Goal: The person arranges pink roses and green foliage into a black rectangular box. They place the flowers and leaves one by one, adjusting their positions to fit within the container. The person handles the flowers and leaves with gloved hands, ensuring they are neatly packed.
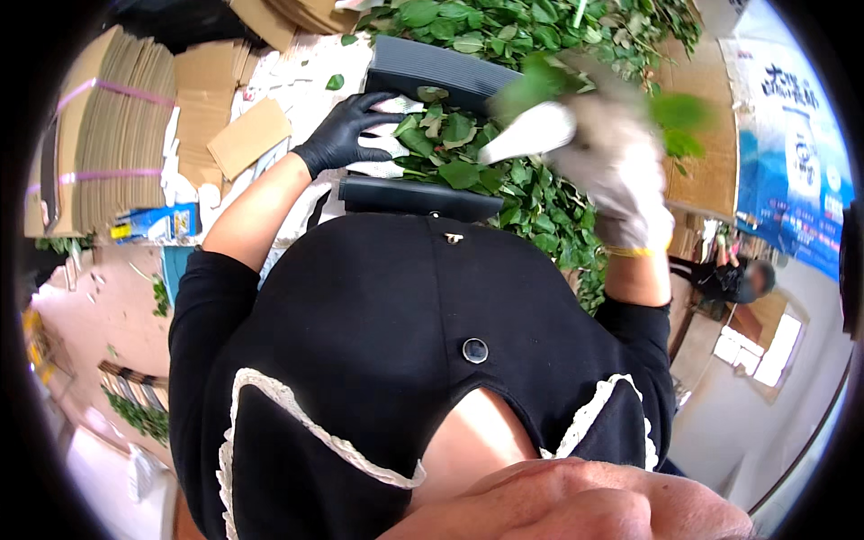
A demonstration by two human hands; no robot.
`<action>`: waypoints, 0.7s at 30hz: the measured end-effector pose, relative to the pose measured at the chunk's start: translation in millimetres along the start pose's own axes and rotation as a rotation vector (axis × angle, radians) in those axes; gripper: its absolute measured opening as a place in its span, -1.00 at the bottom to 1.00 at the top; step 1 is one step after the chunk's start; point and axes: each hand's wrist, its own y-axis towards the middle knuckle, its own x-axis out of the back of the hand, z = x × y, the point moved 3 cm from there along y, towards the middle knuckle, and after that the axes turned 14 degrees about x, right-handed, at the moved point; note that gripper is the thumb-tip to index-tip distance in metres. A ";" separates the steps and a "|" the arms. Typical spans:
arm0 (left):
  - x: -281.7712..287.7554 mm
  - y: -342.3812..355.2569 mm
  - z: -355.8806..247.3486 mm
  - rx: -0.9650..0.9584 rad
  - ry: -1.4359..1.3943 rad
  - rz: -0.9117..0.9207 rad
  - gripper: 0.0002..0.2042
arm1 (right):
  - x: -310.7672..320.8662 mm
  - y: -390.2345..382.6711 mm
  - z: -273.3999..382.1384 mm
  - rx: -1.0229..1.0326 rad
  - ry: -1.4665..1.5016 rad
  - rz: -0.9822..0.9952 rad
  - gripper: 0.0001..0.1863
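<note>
My left hand (349,135), in a black glove, rests with fingers spread on several white-sleeved flower heads (384,147). Their leafy green stems (441,144) point right, lying between two dark ridged side walls of a trough (432,67). Over the trough's right end, my right hand (616,153) wears a pale glove and is smeared by motion. It is closed on a leafy flower stem, likely a rose, whose white-sleeved head (531,130) points left and down. The blurred leaves hide part of that hand's fingers.
Heaped leafy stems (540,27) cover the table behind and right of the trough. At left stand strapped cardboard sheets (117,135), a loose cardboard piece (249,138) and a blue-and-yellow package (157,222). A blue printed poster (792,144) hangs at right; another person (738,277) is farther off.
</note>
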 end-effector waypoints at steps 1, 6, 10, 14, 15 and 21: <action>-2.3 3.4 0.8 -0.023 -0.049 -0.006 -0.38 | -34.5 -7.5 4.5 0.008 0.225 0.115 -0.77; -1.9 0.4 4.9 0.017 -0.061 -0.002 -0.37 | -60.2 4.3 -20.4 -0.203 0.520 0.137 -0.69; 3.1 -6.6 1.4 0.084 -0.250 0.044 -0.36 | -85.9 12.3 2.5 0.030 0.747 0.264 -0.58; 13.7 -14.4 -4.5 0.088 -0.173 -0.187 -0.52 | -222.4 -26.2 44.8 0.142 0.652 0.354 -0.52; 14.8 -29.7 6.2 0.239 -0.320 -0.312 -0.60 | -229.4 -29.7 45.9 0.128 0.642 0.352 -0.51; 1.5 -31.1 -10.2 0.751 -0.586 0.035 -0.58 | -244.9 -34.6 46.7 0.114 0.625 0.424 -0.49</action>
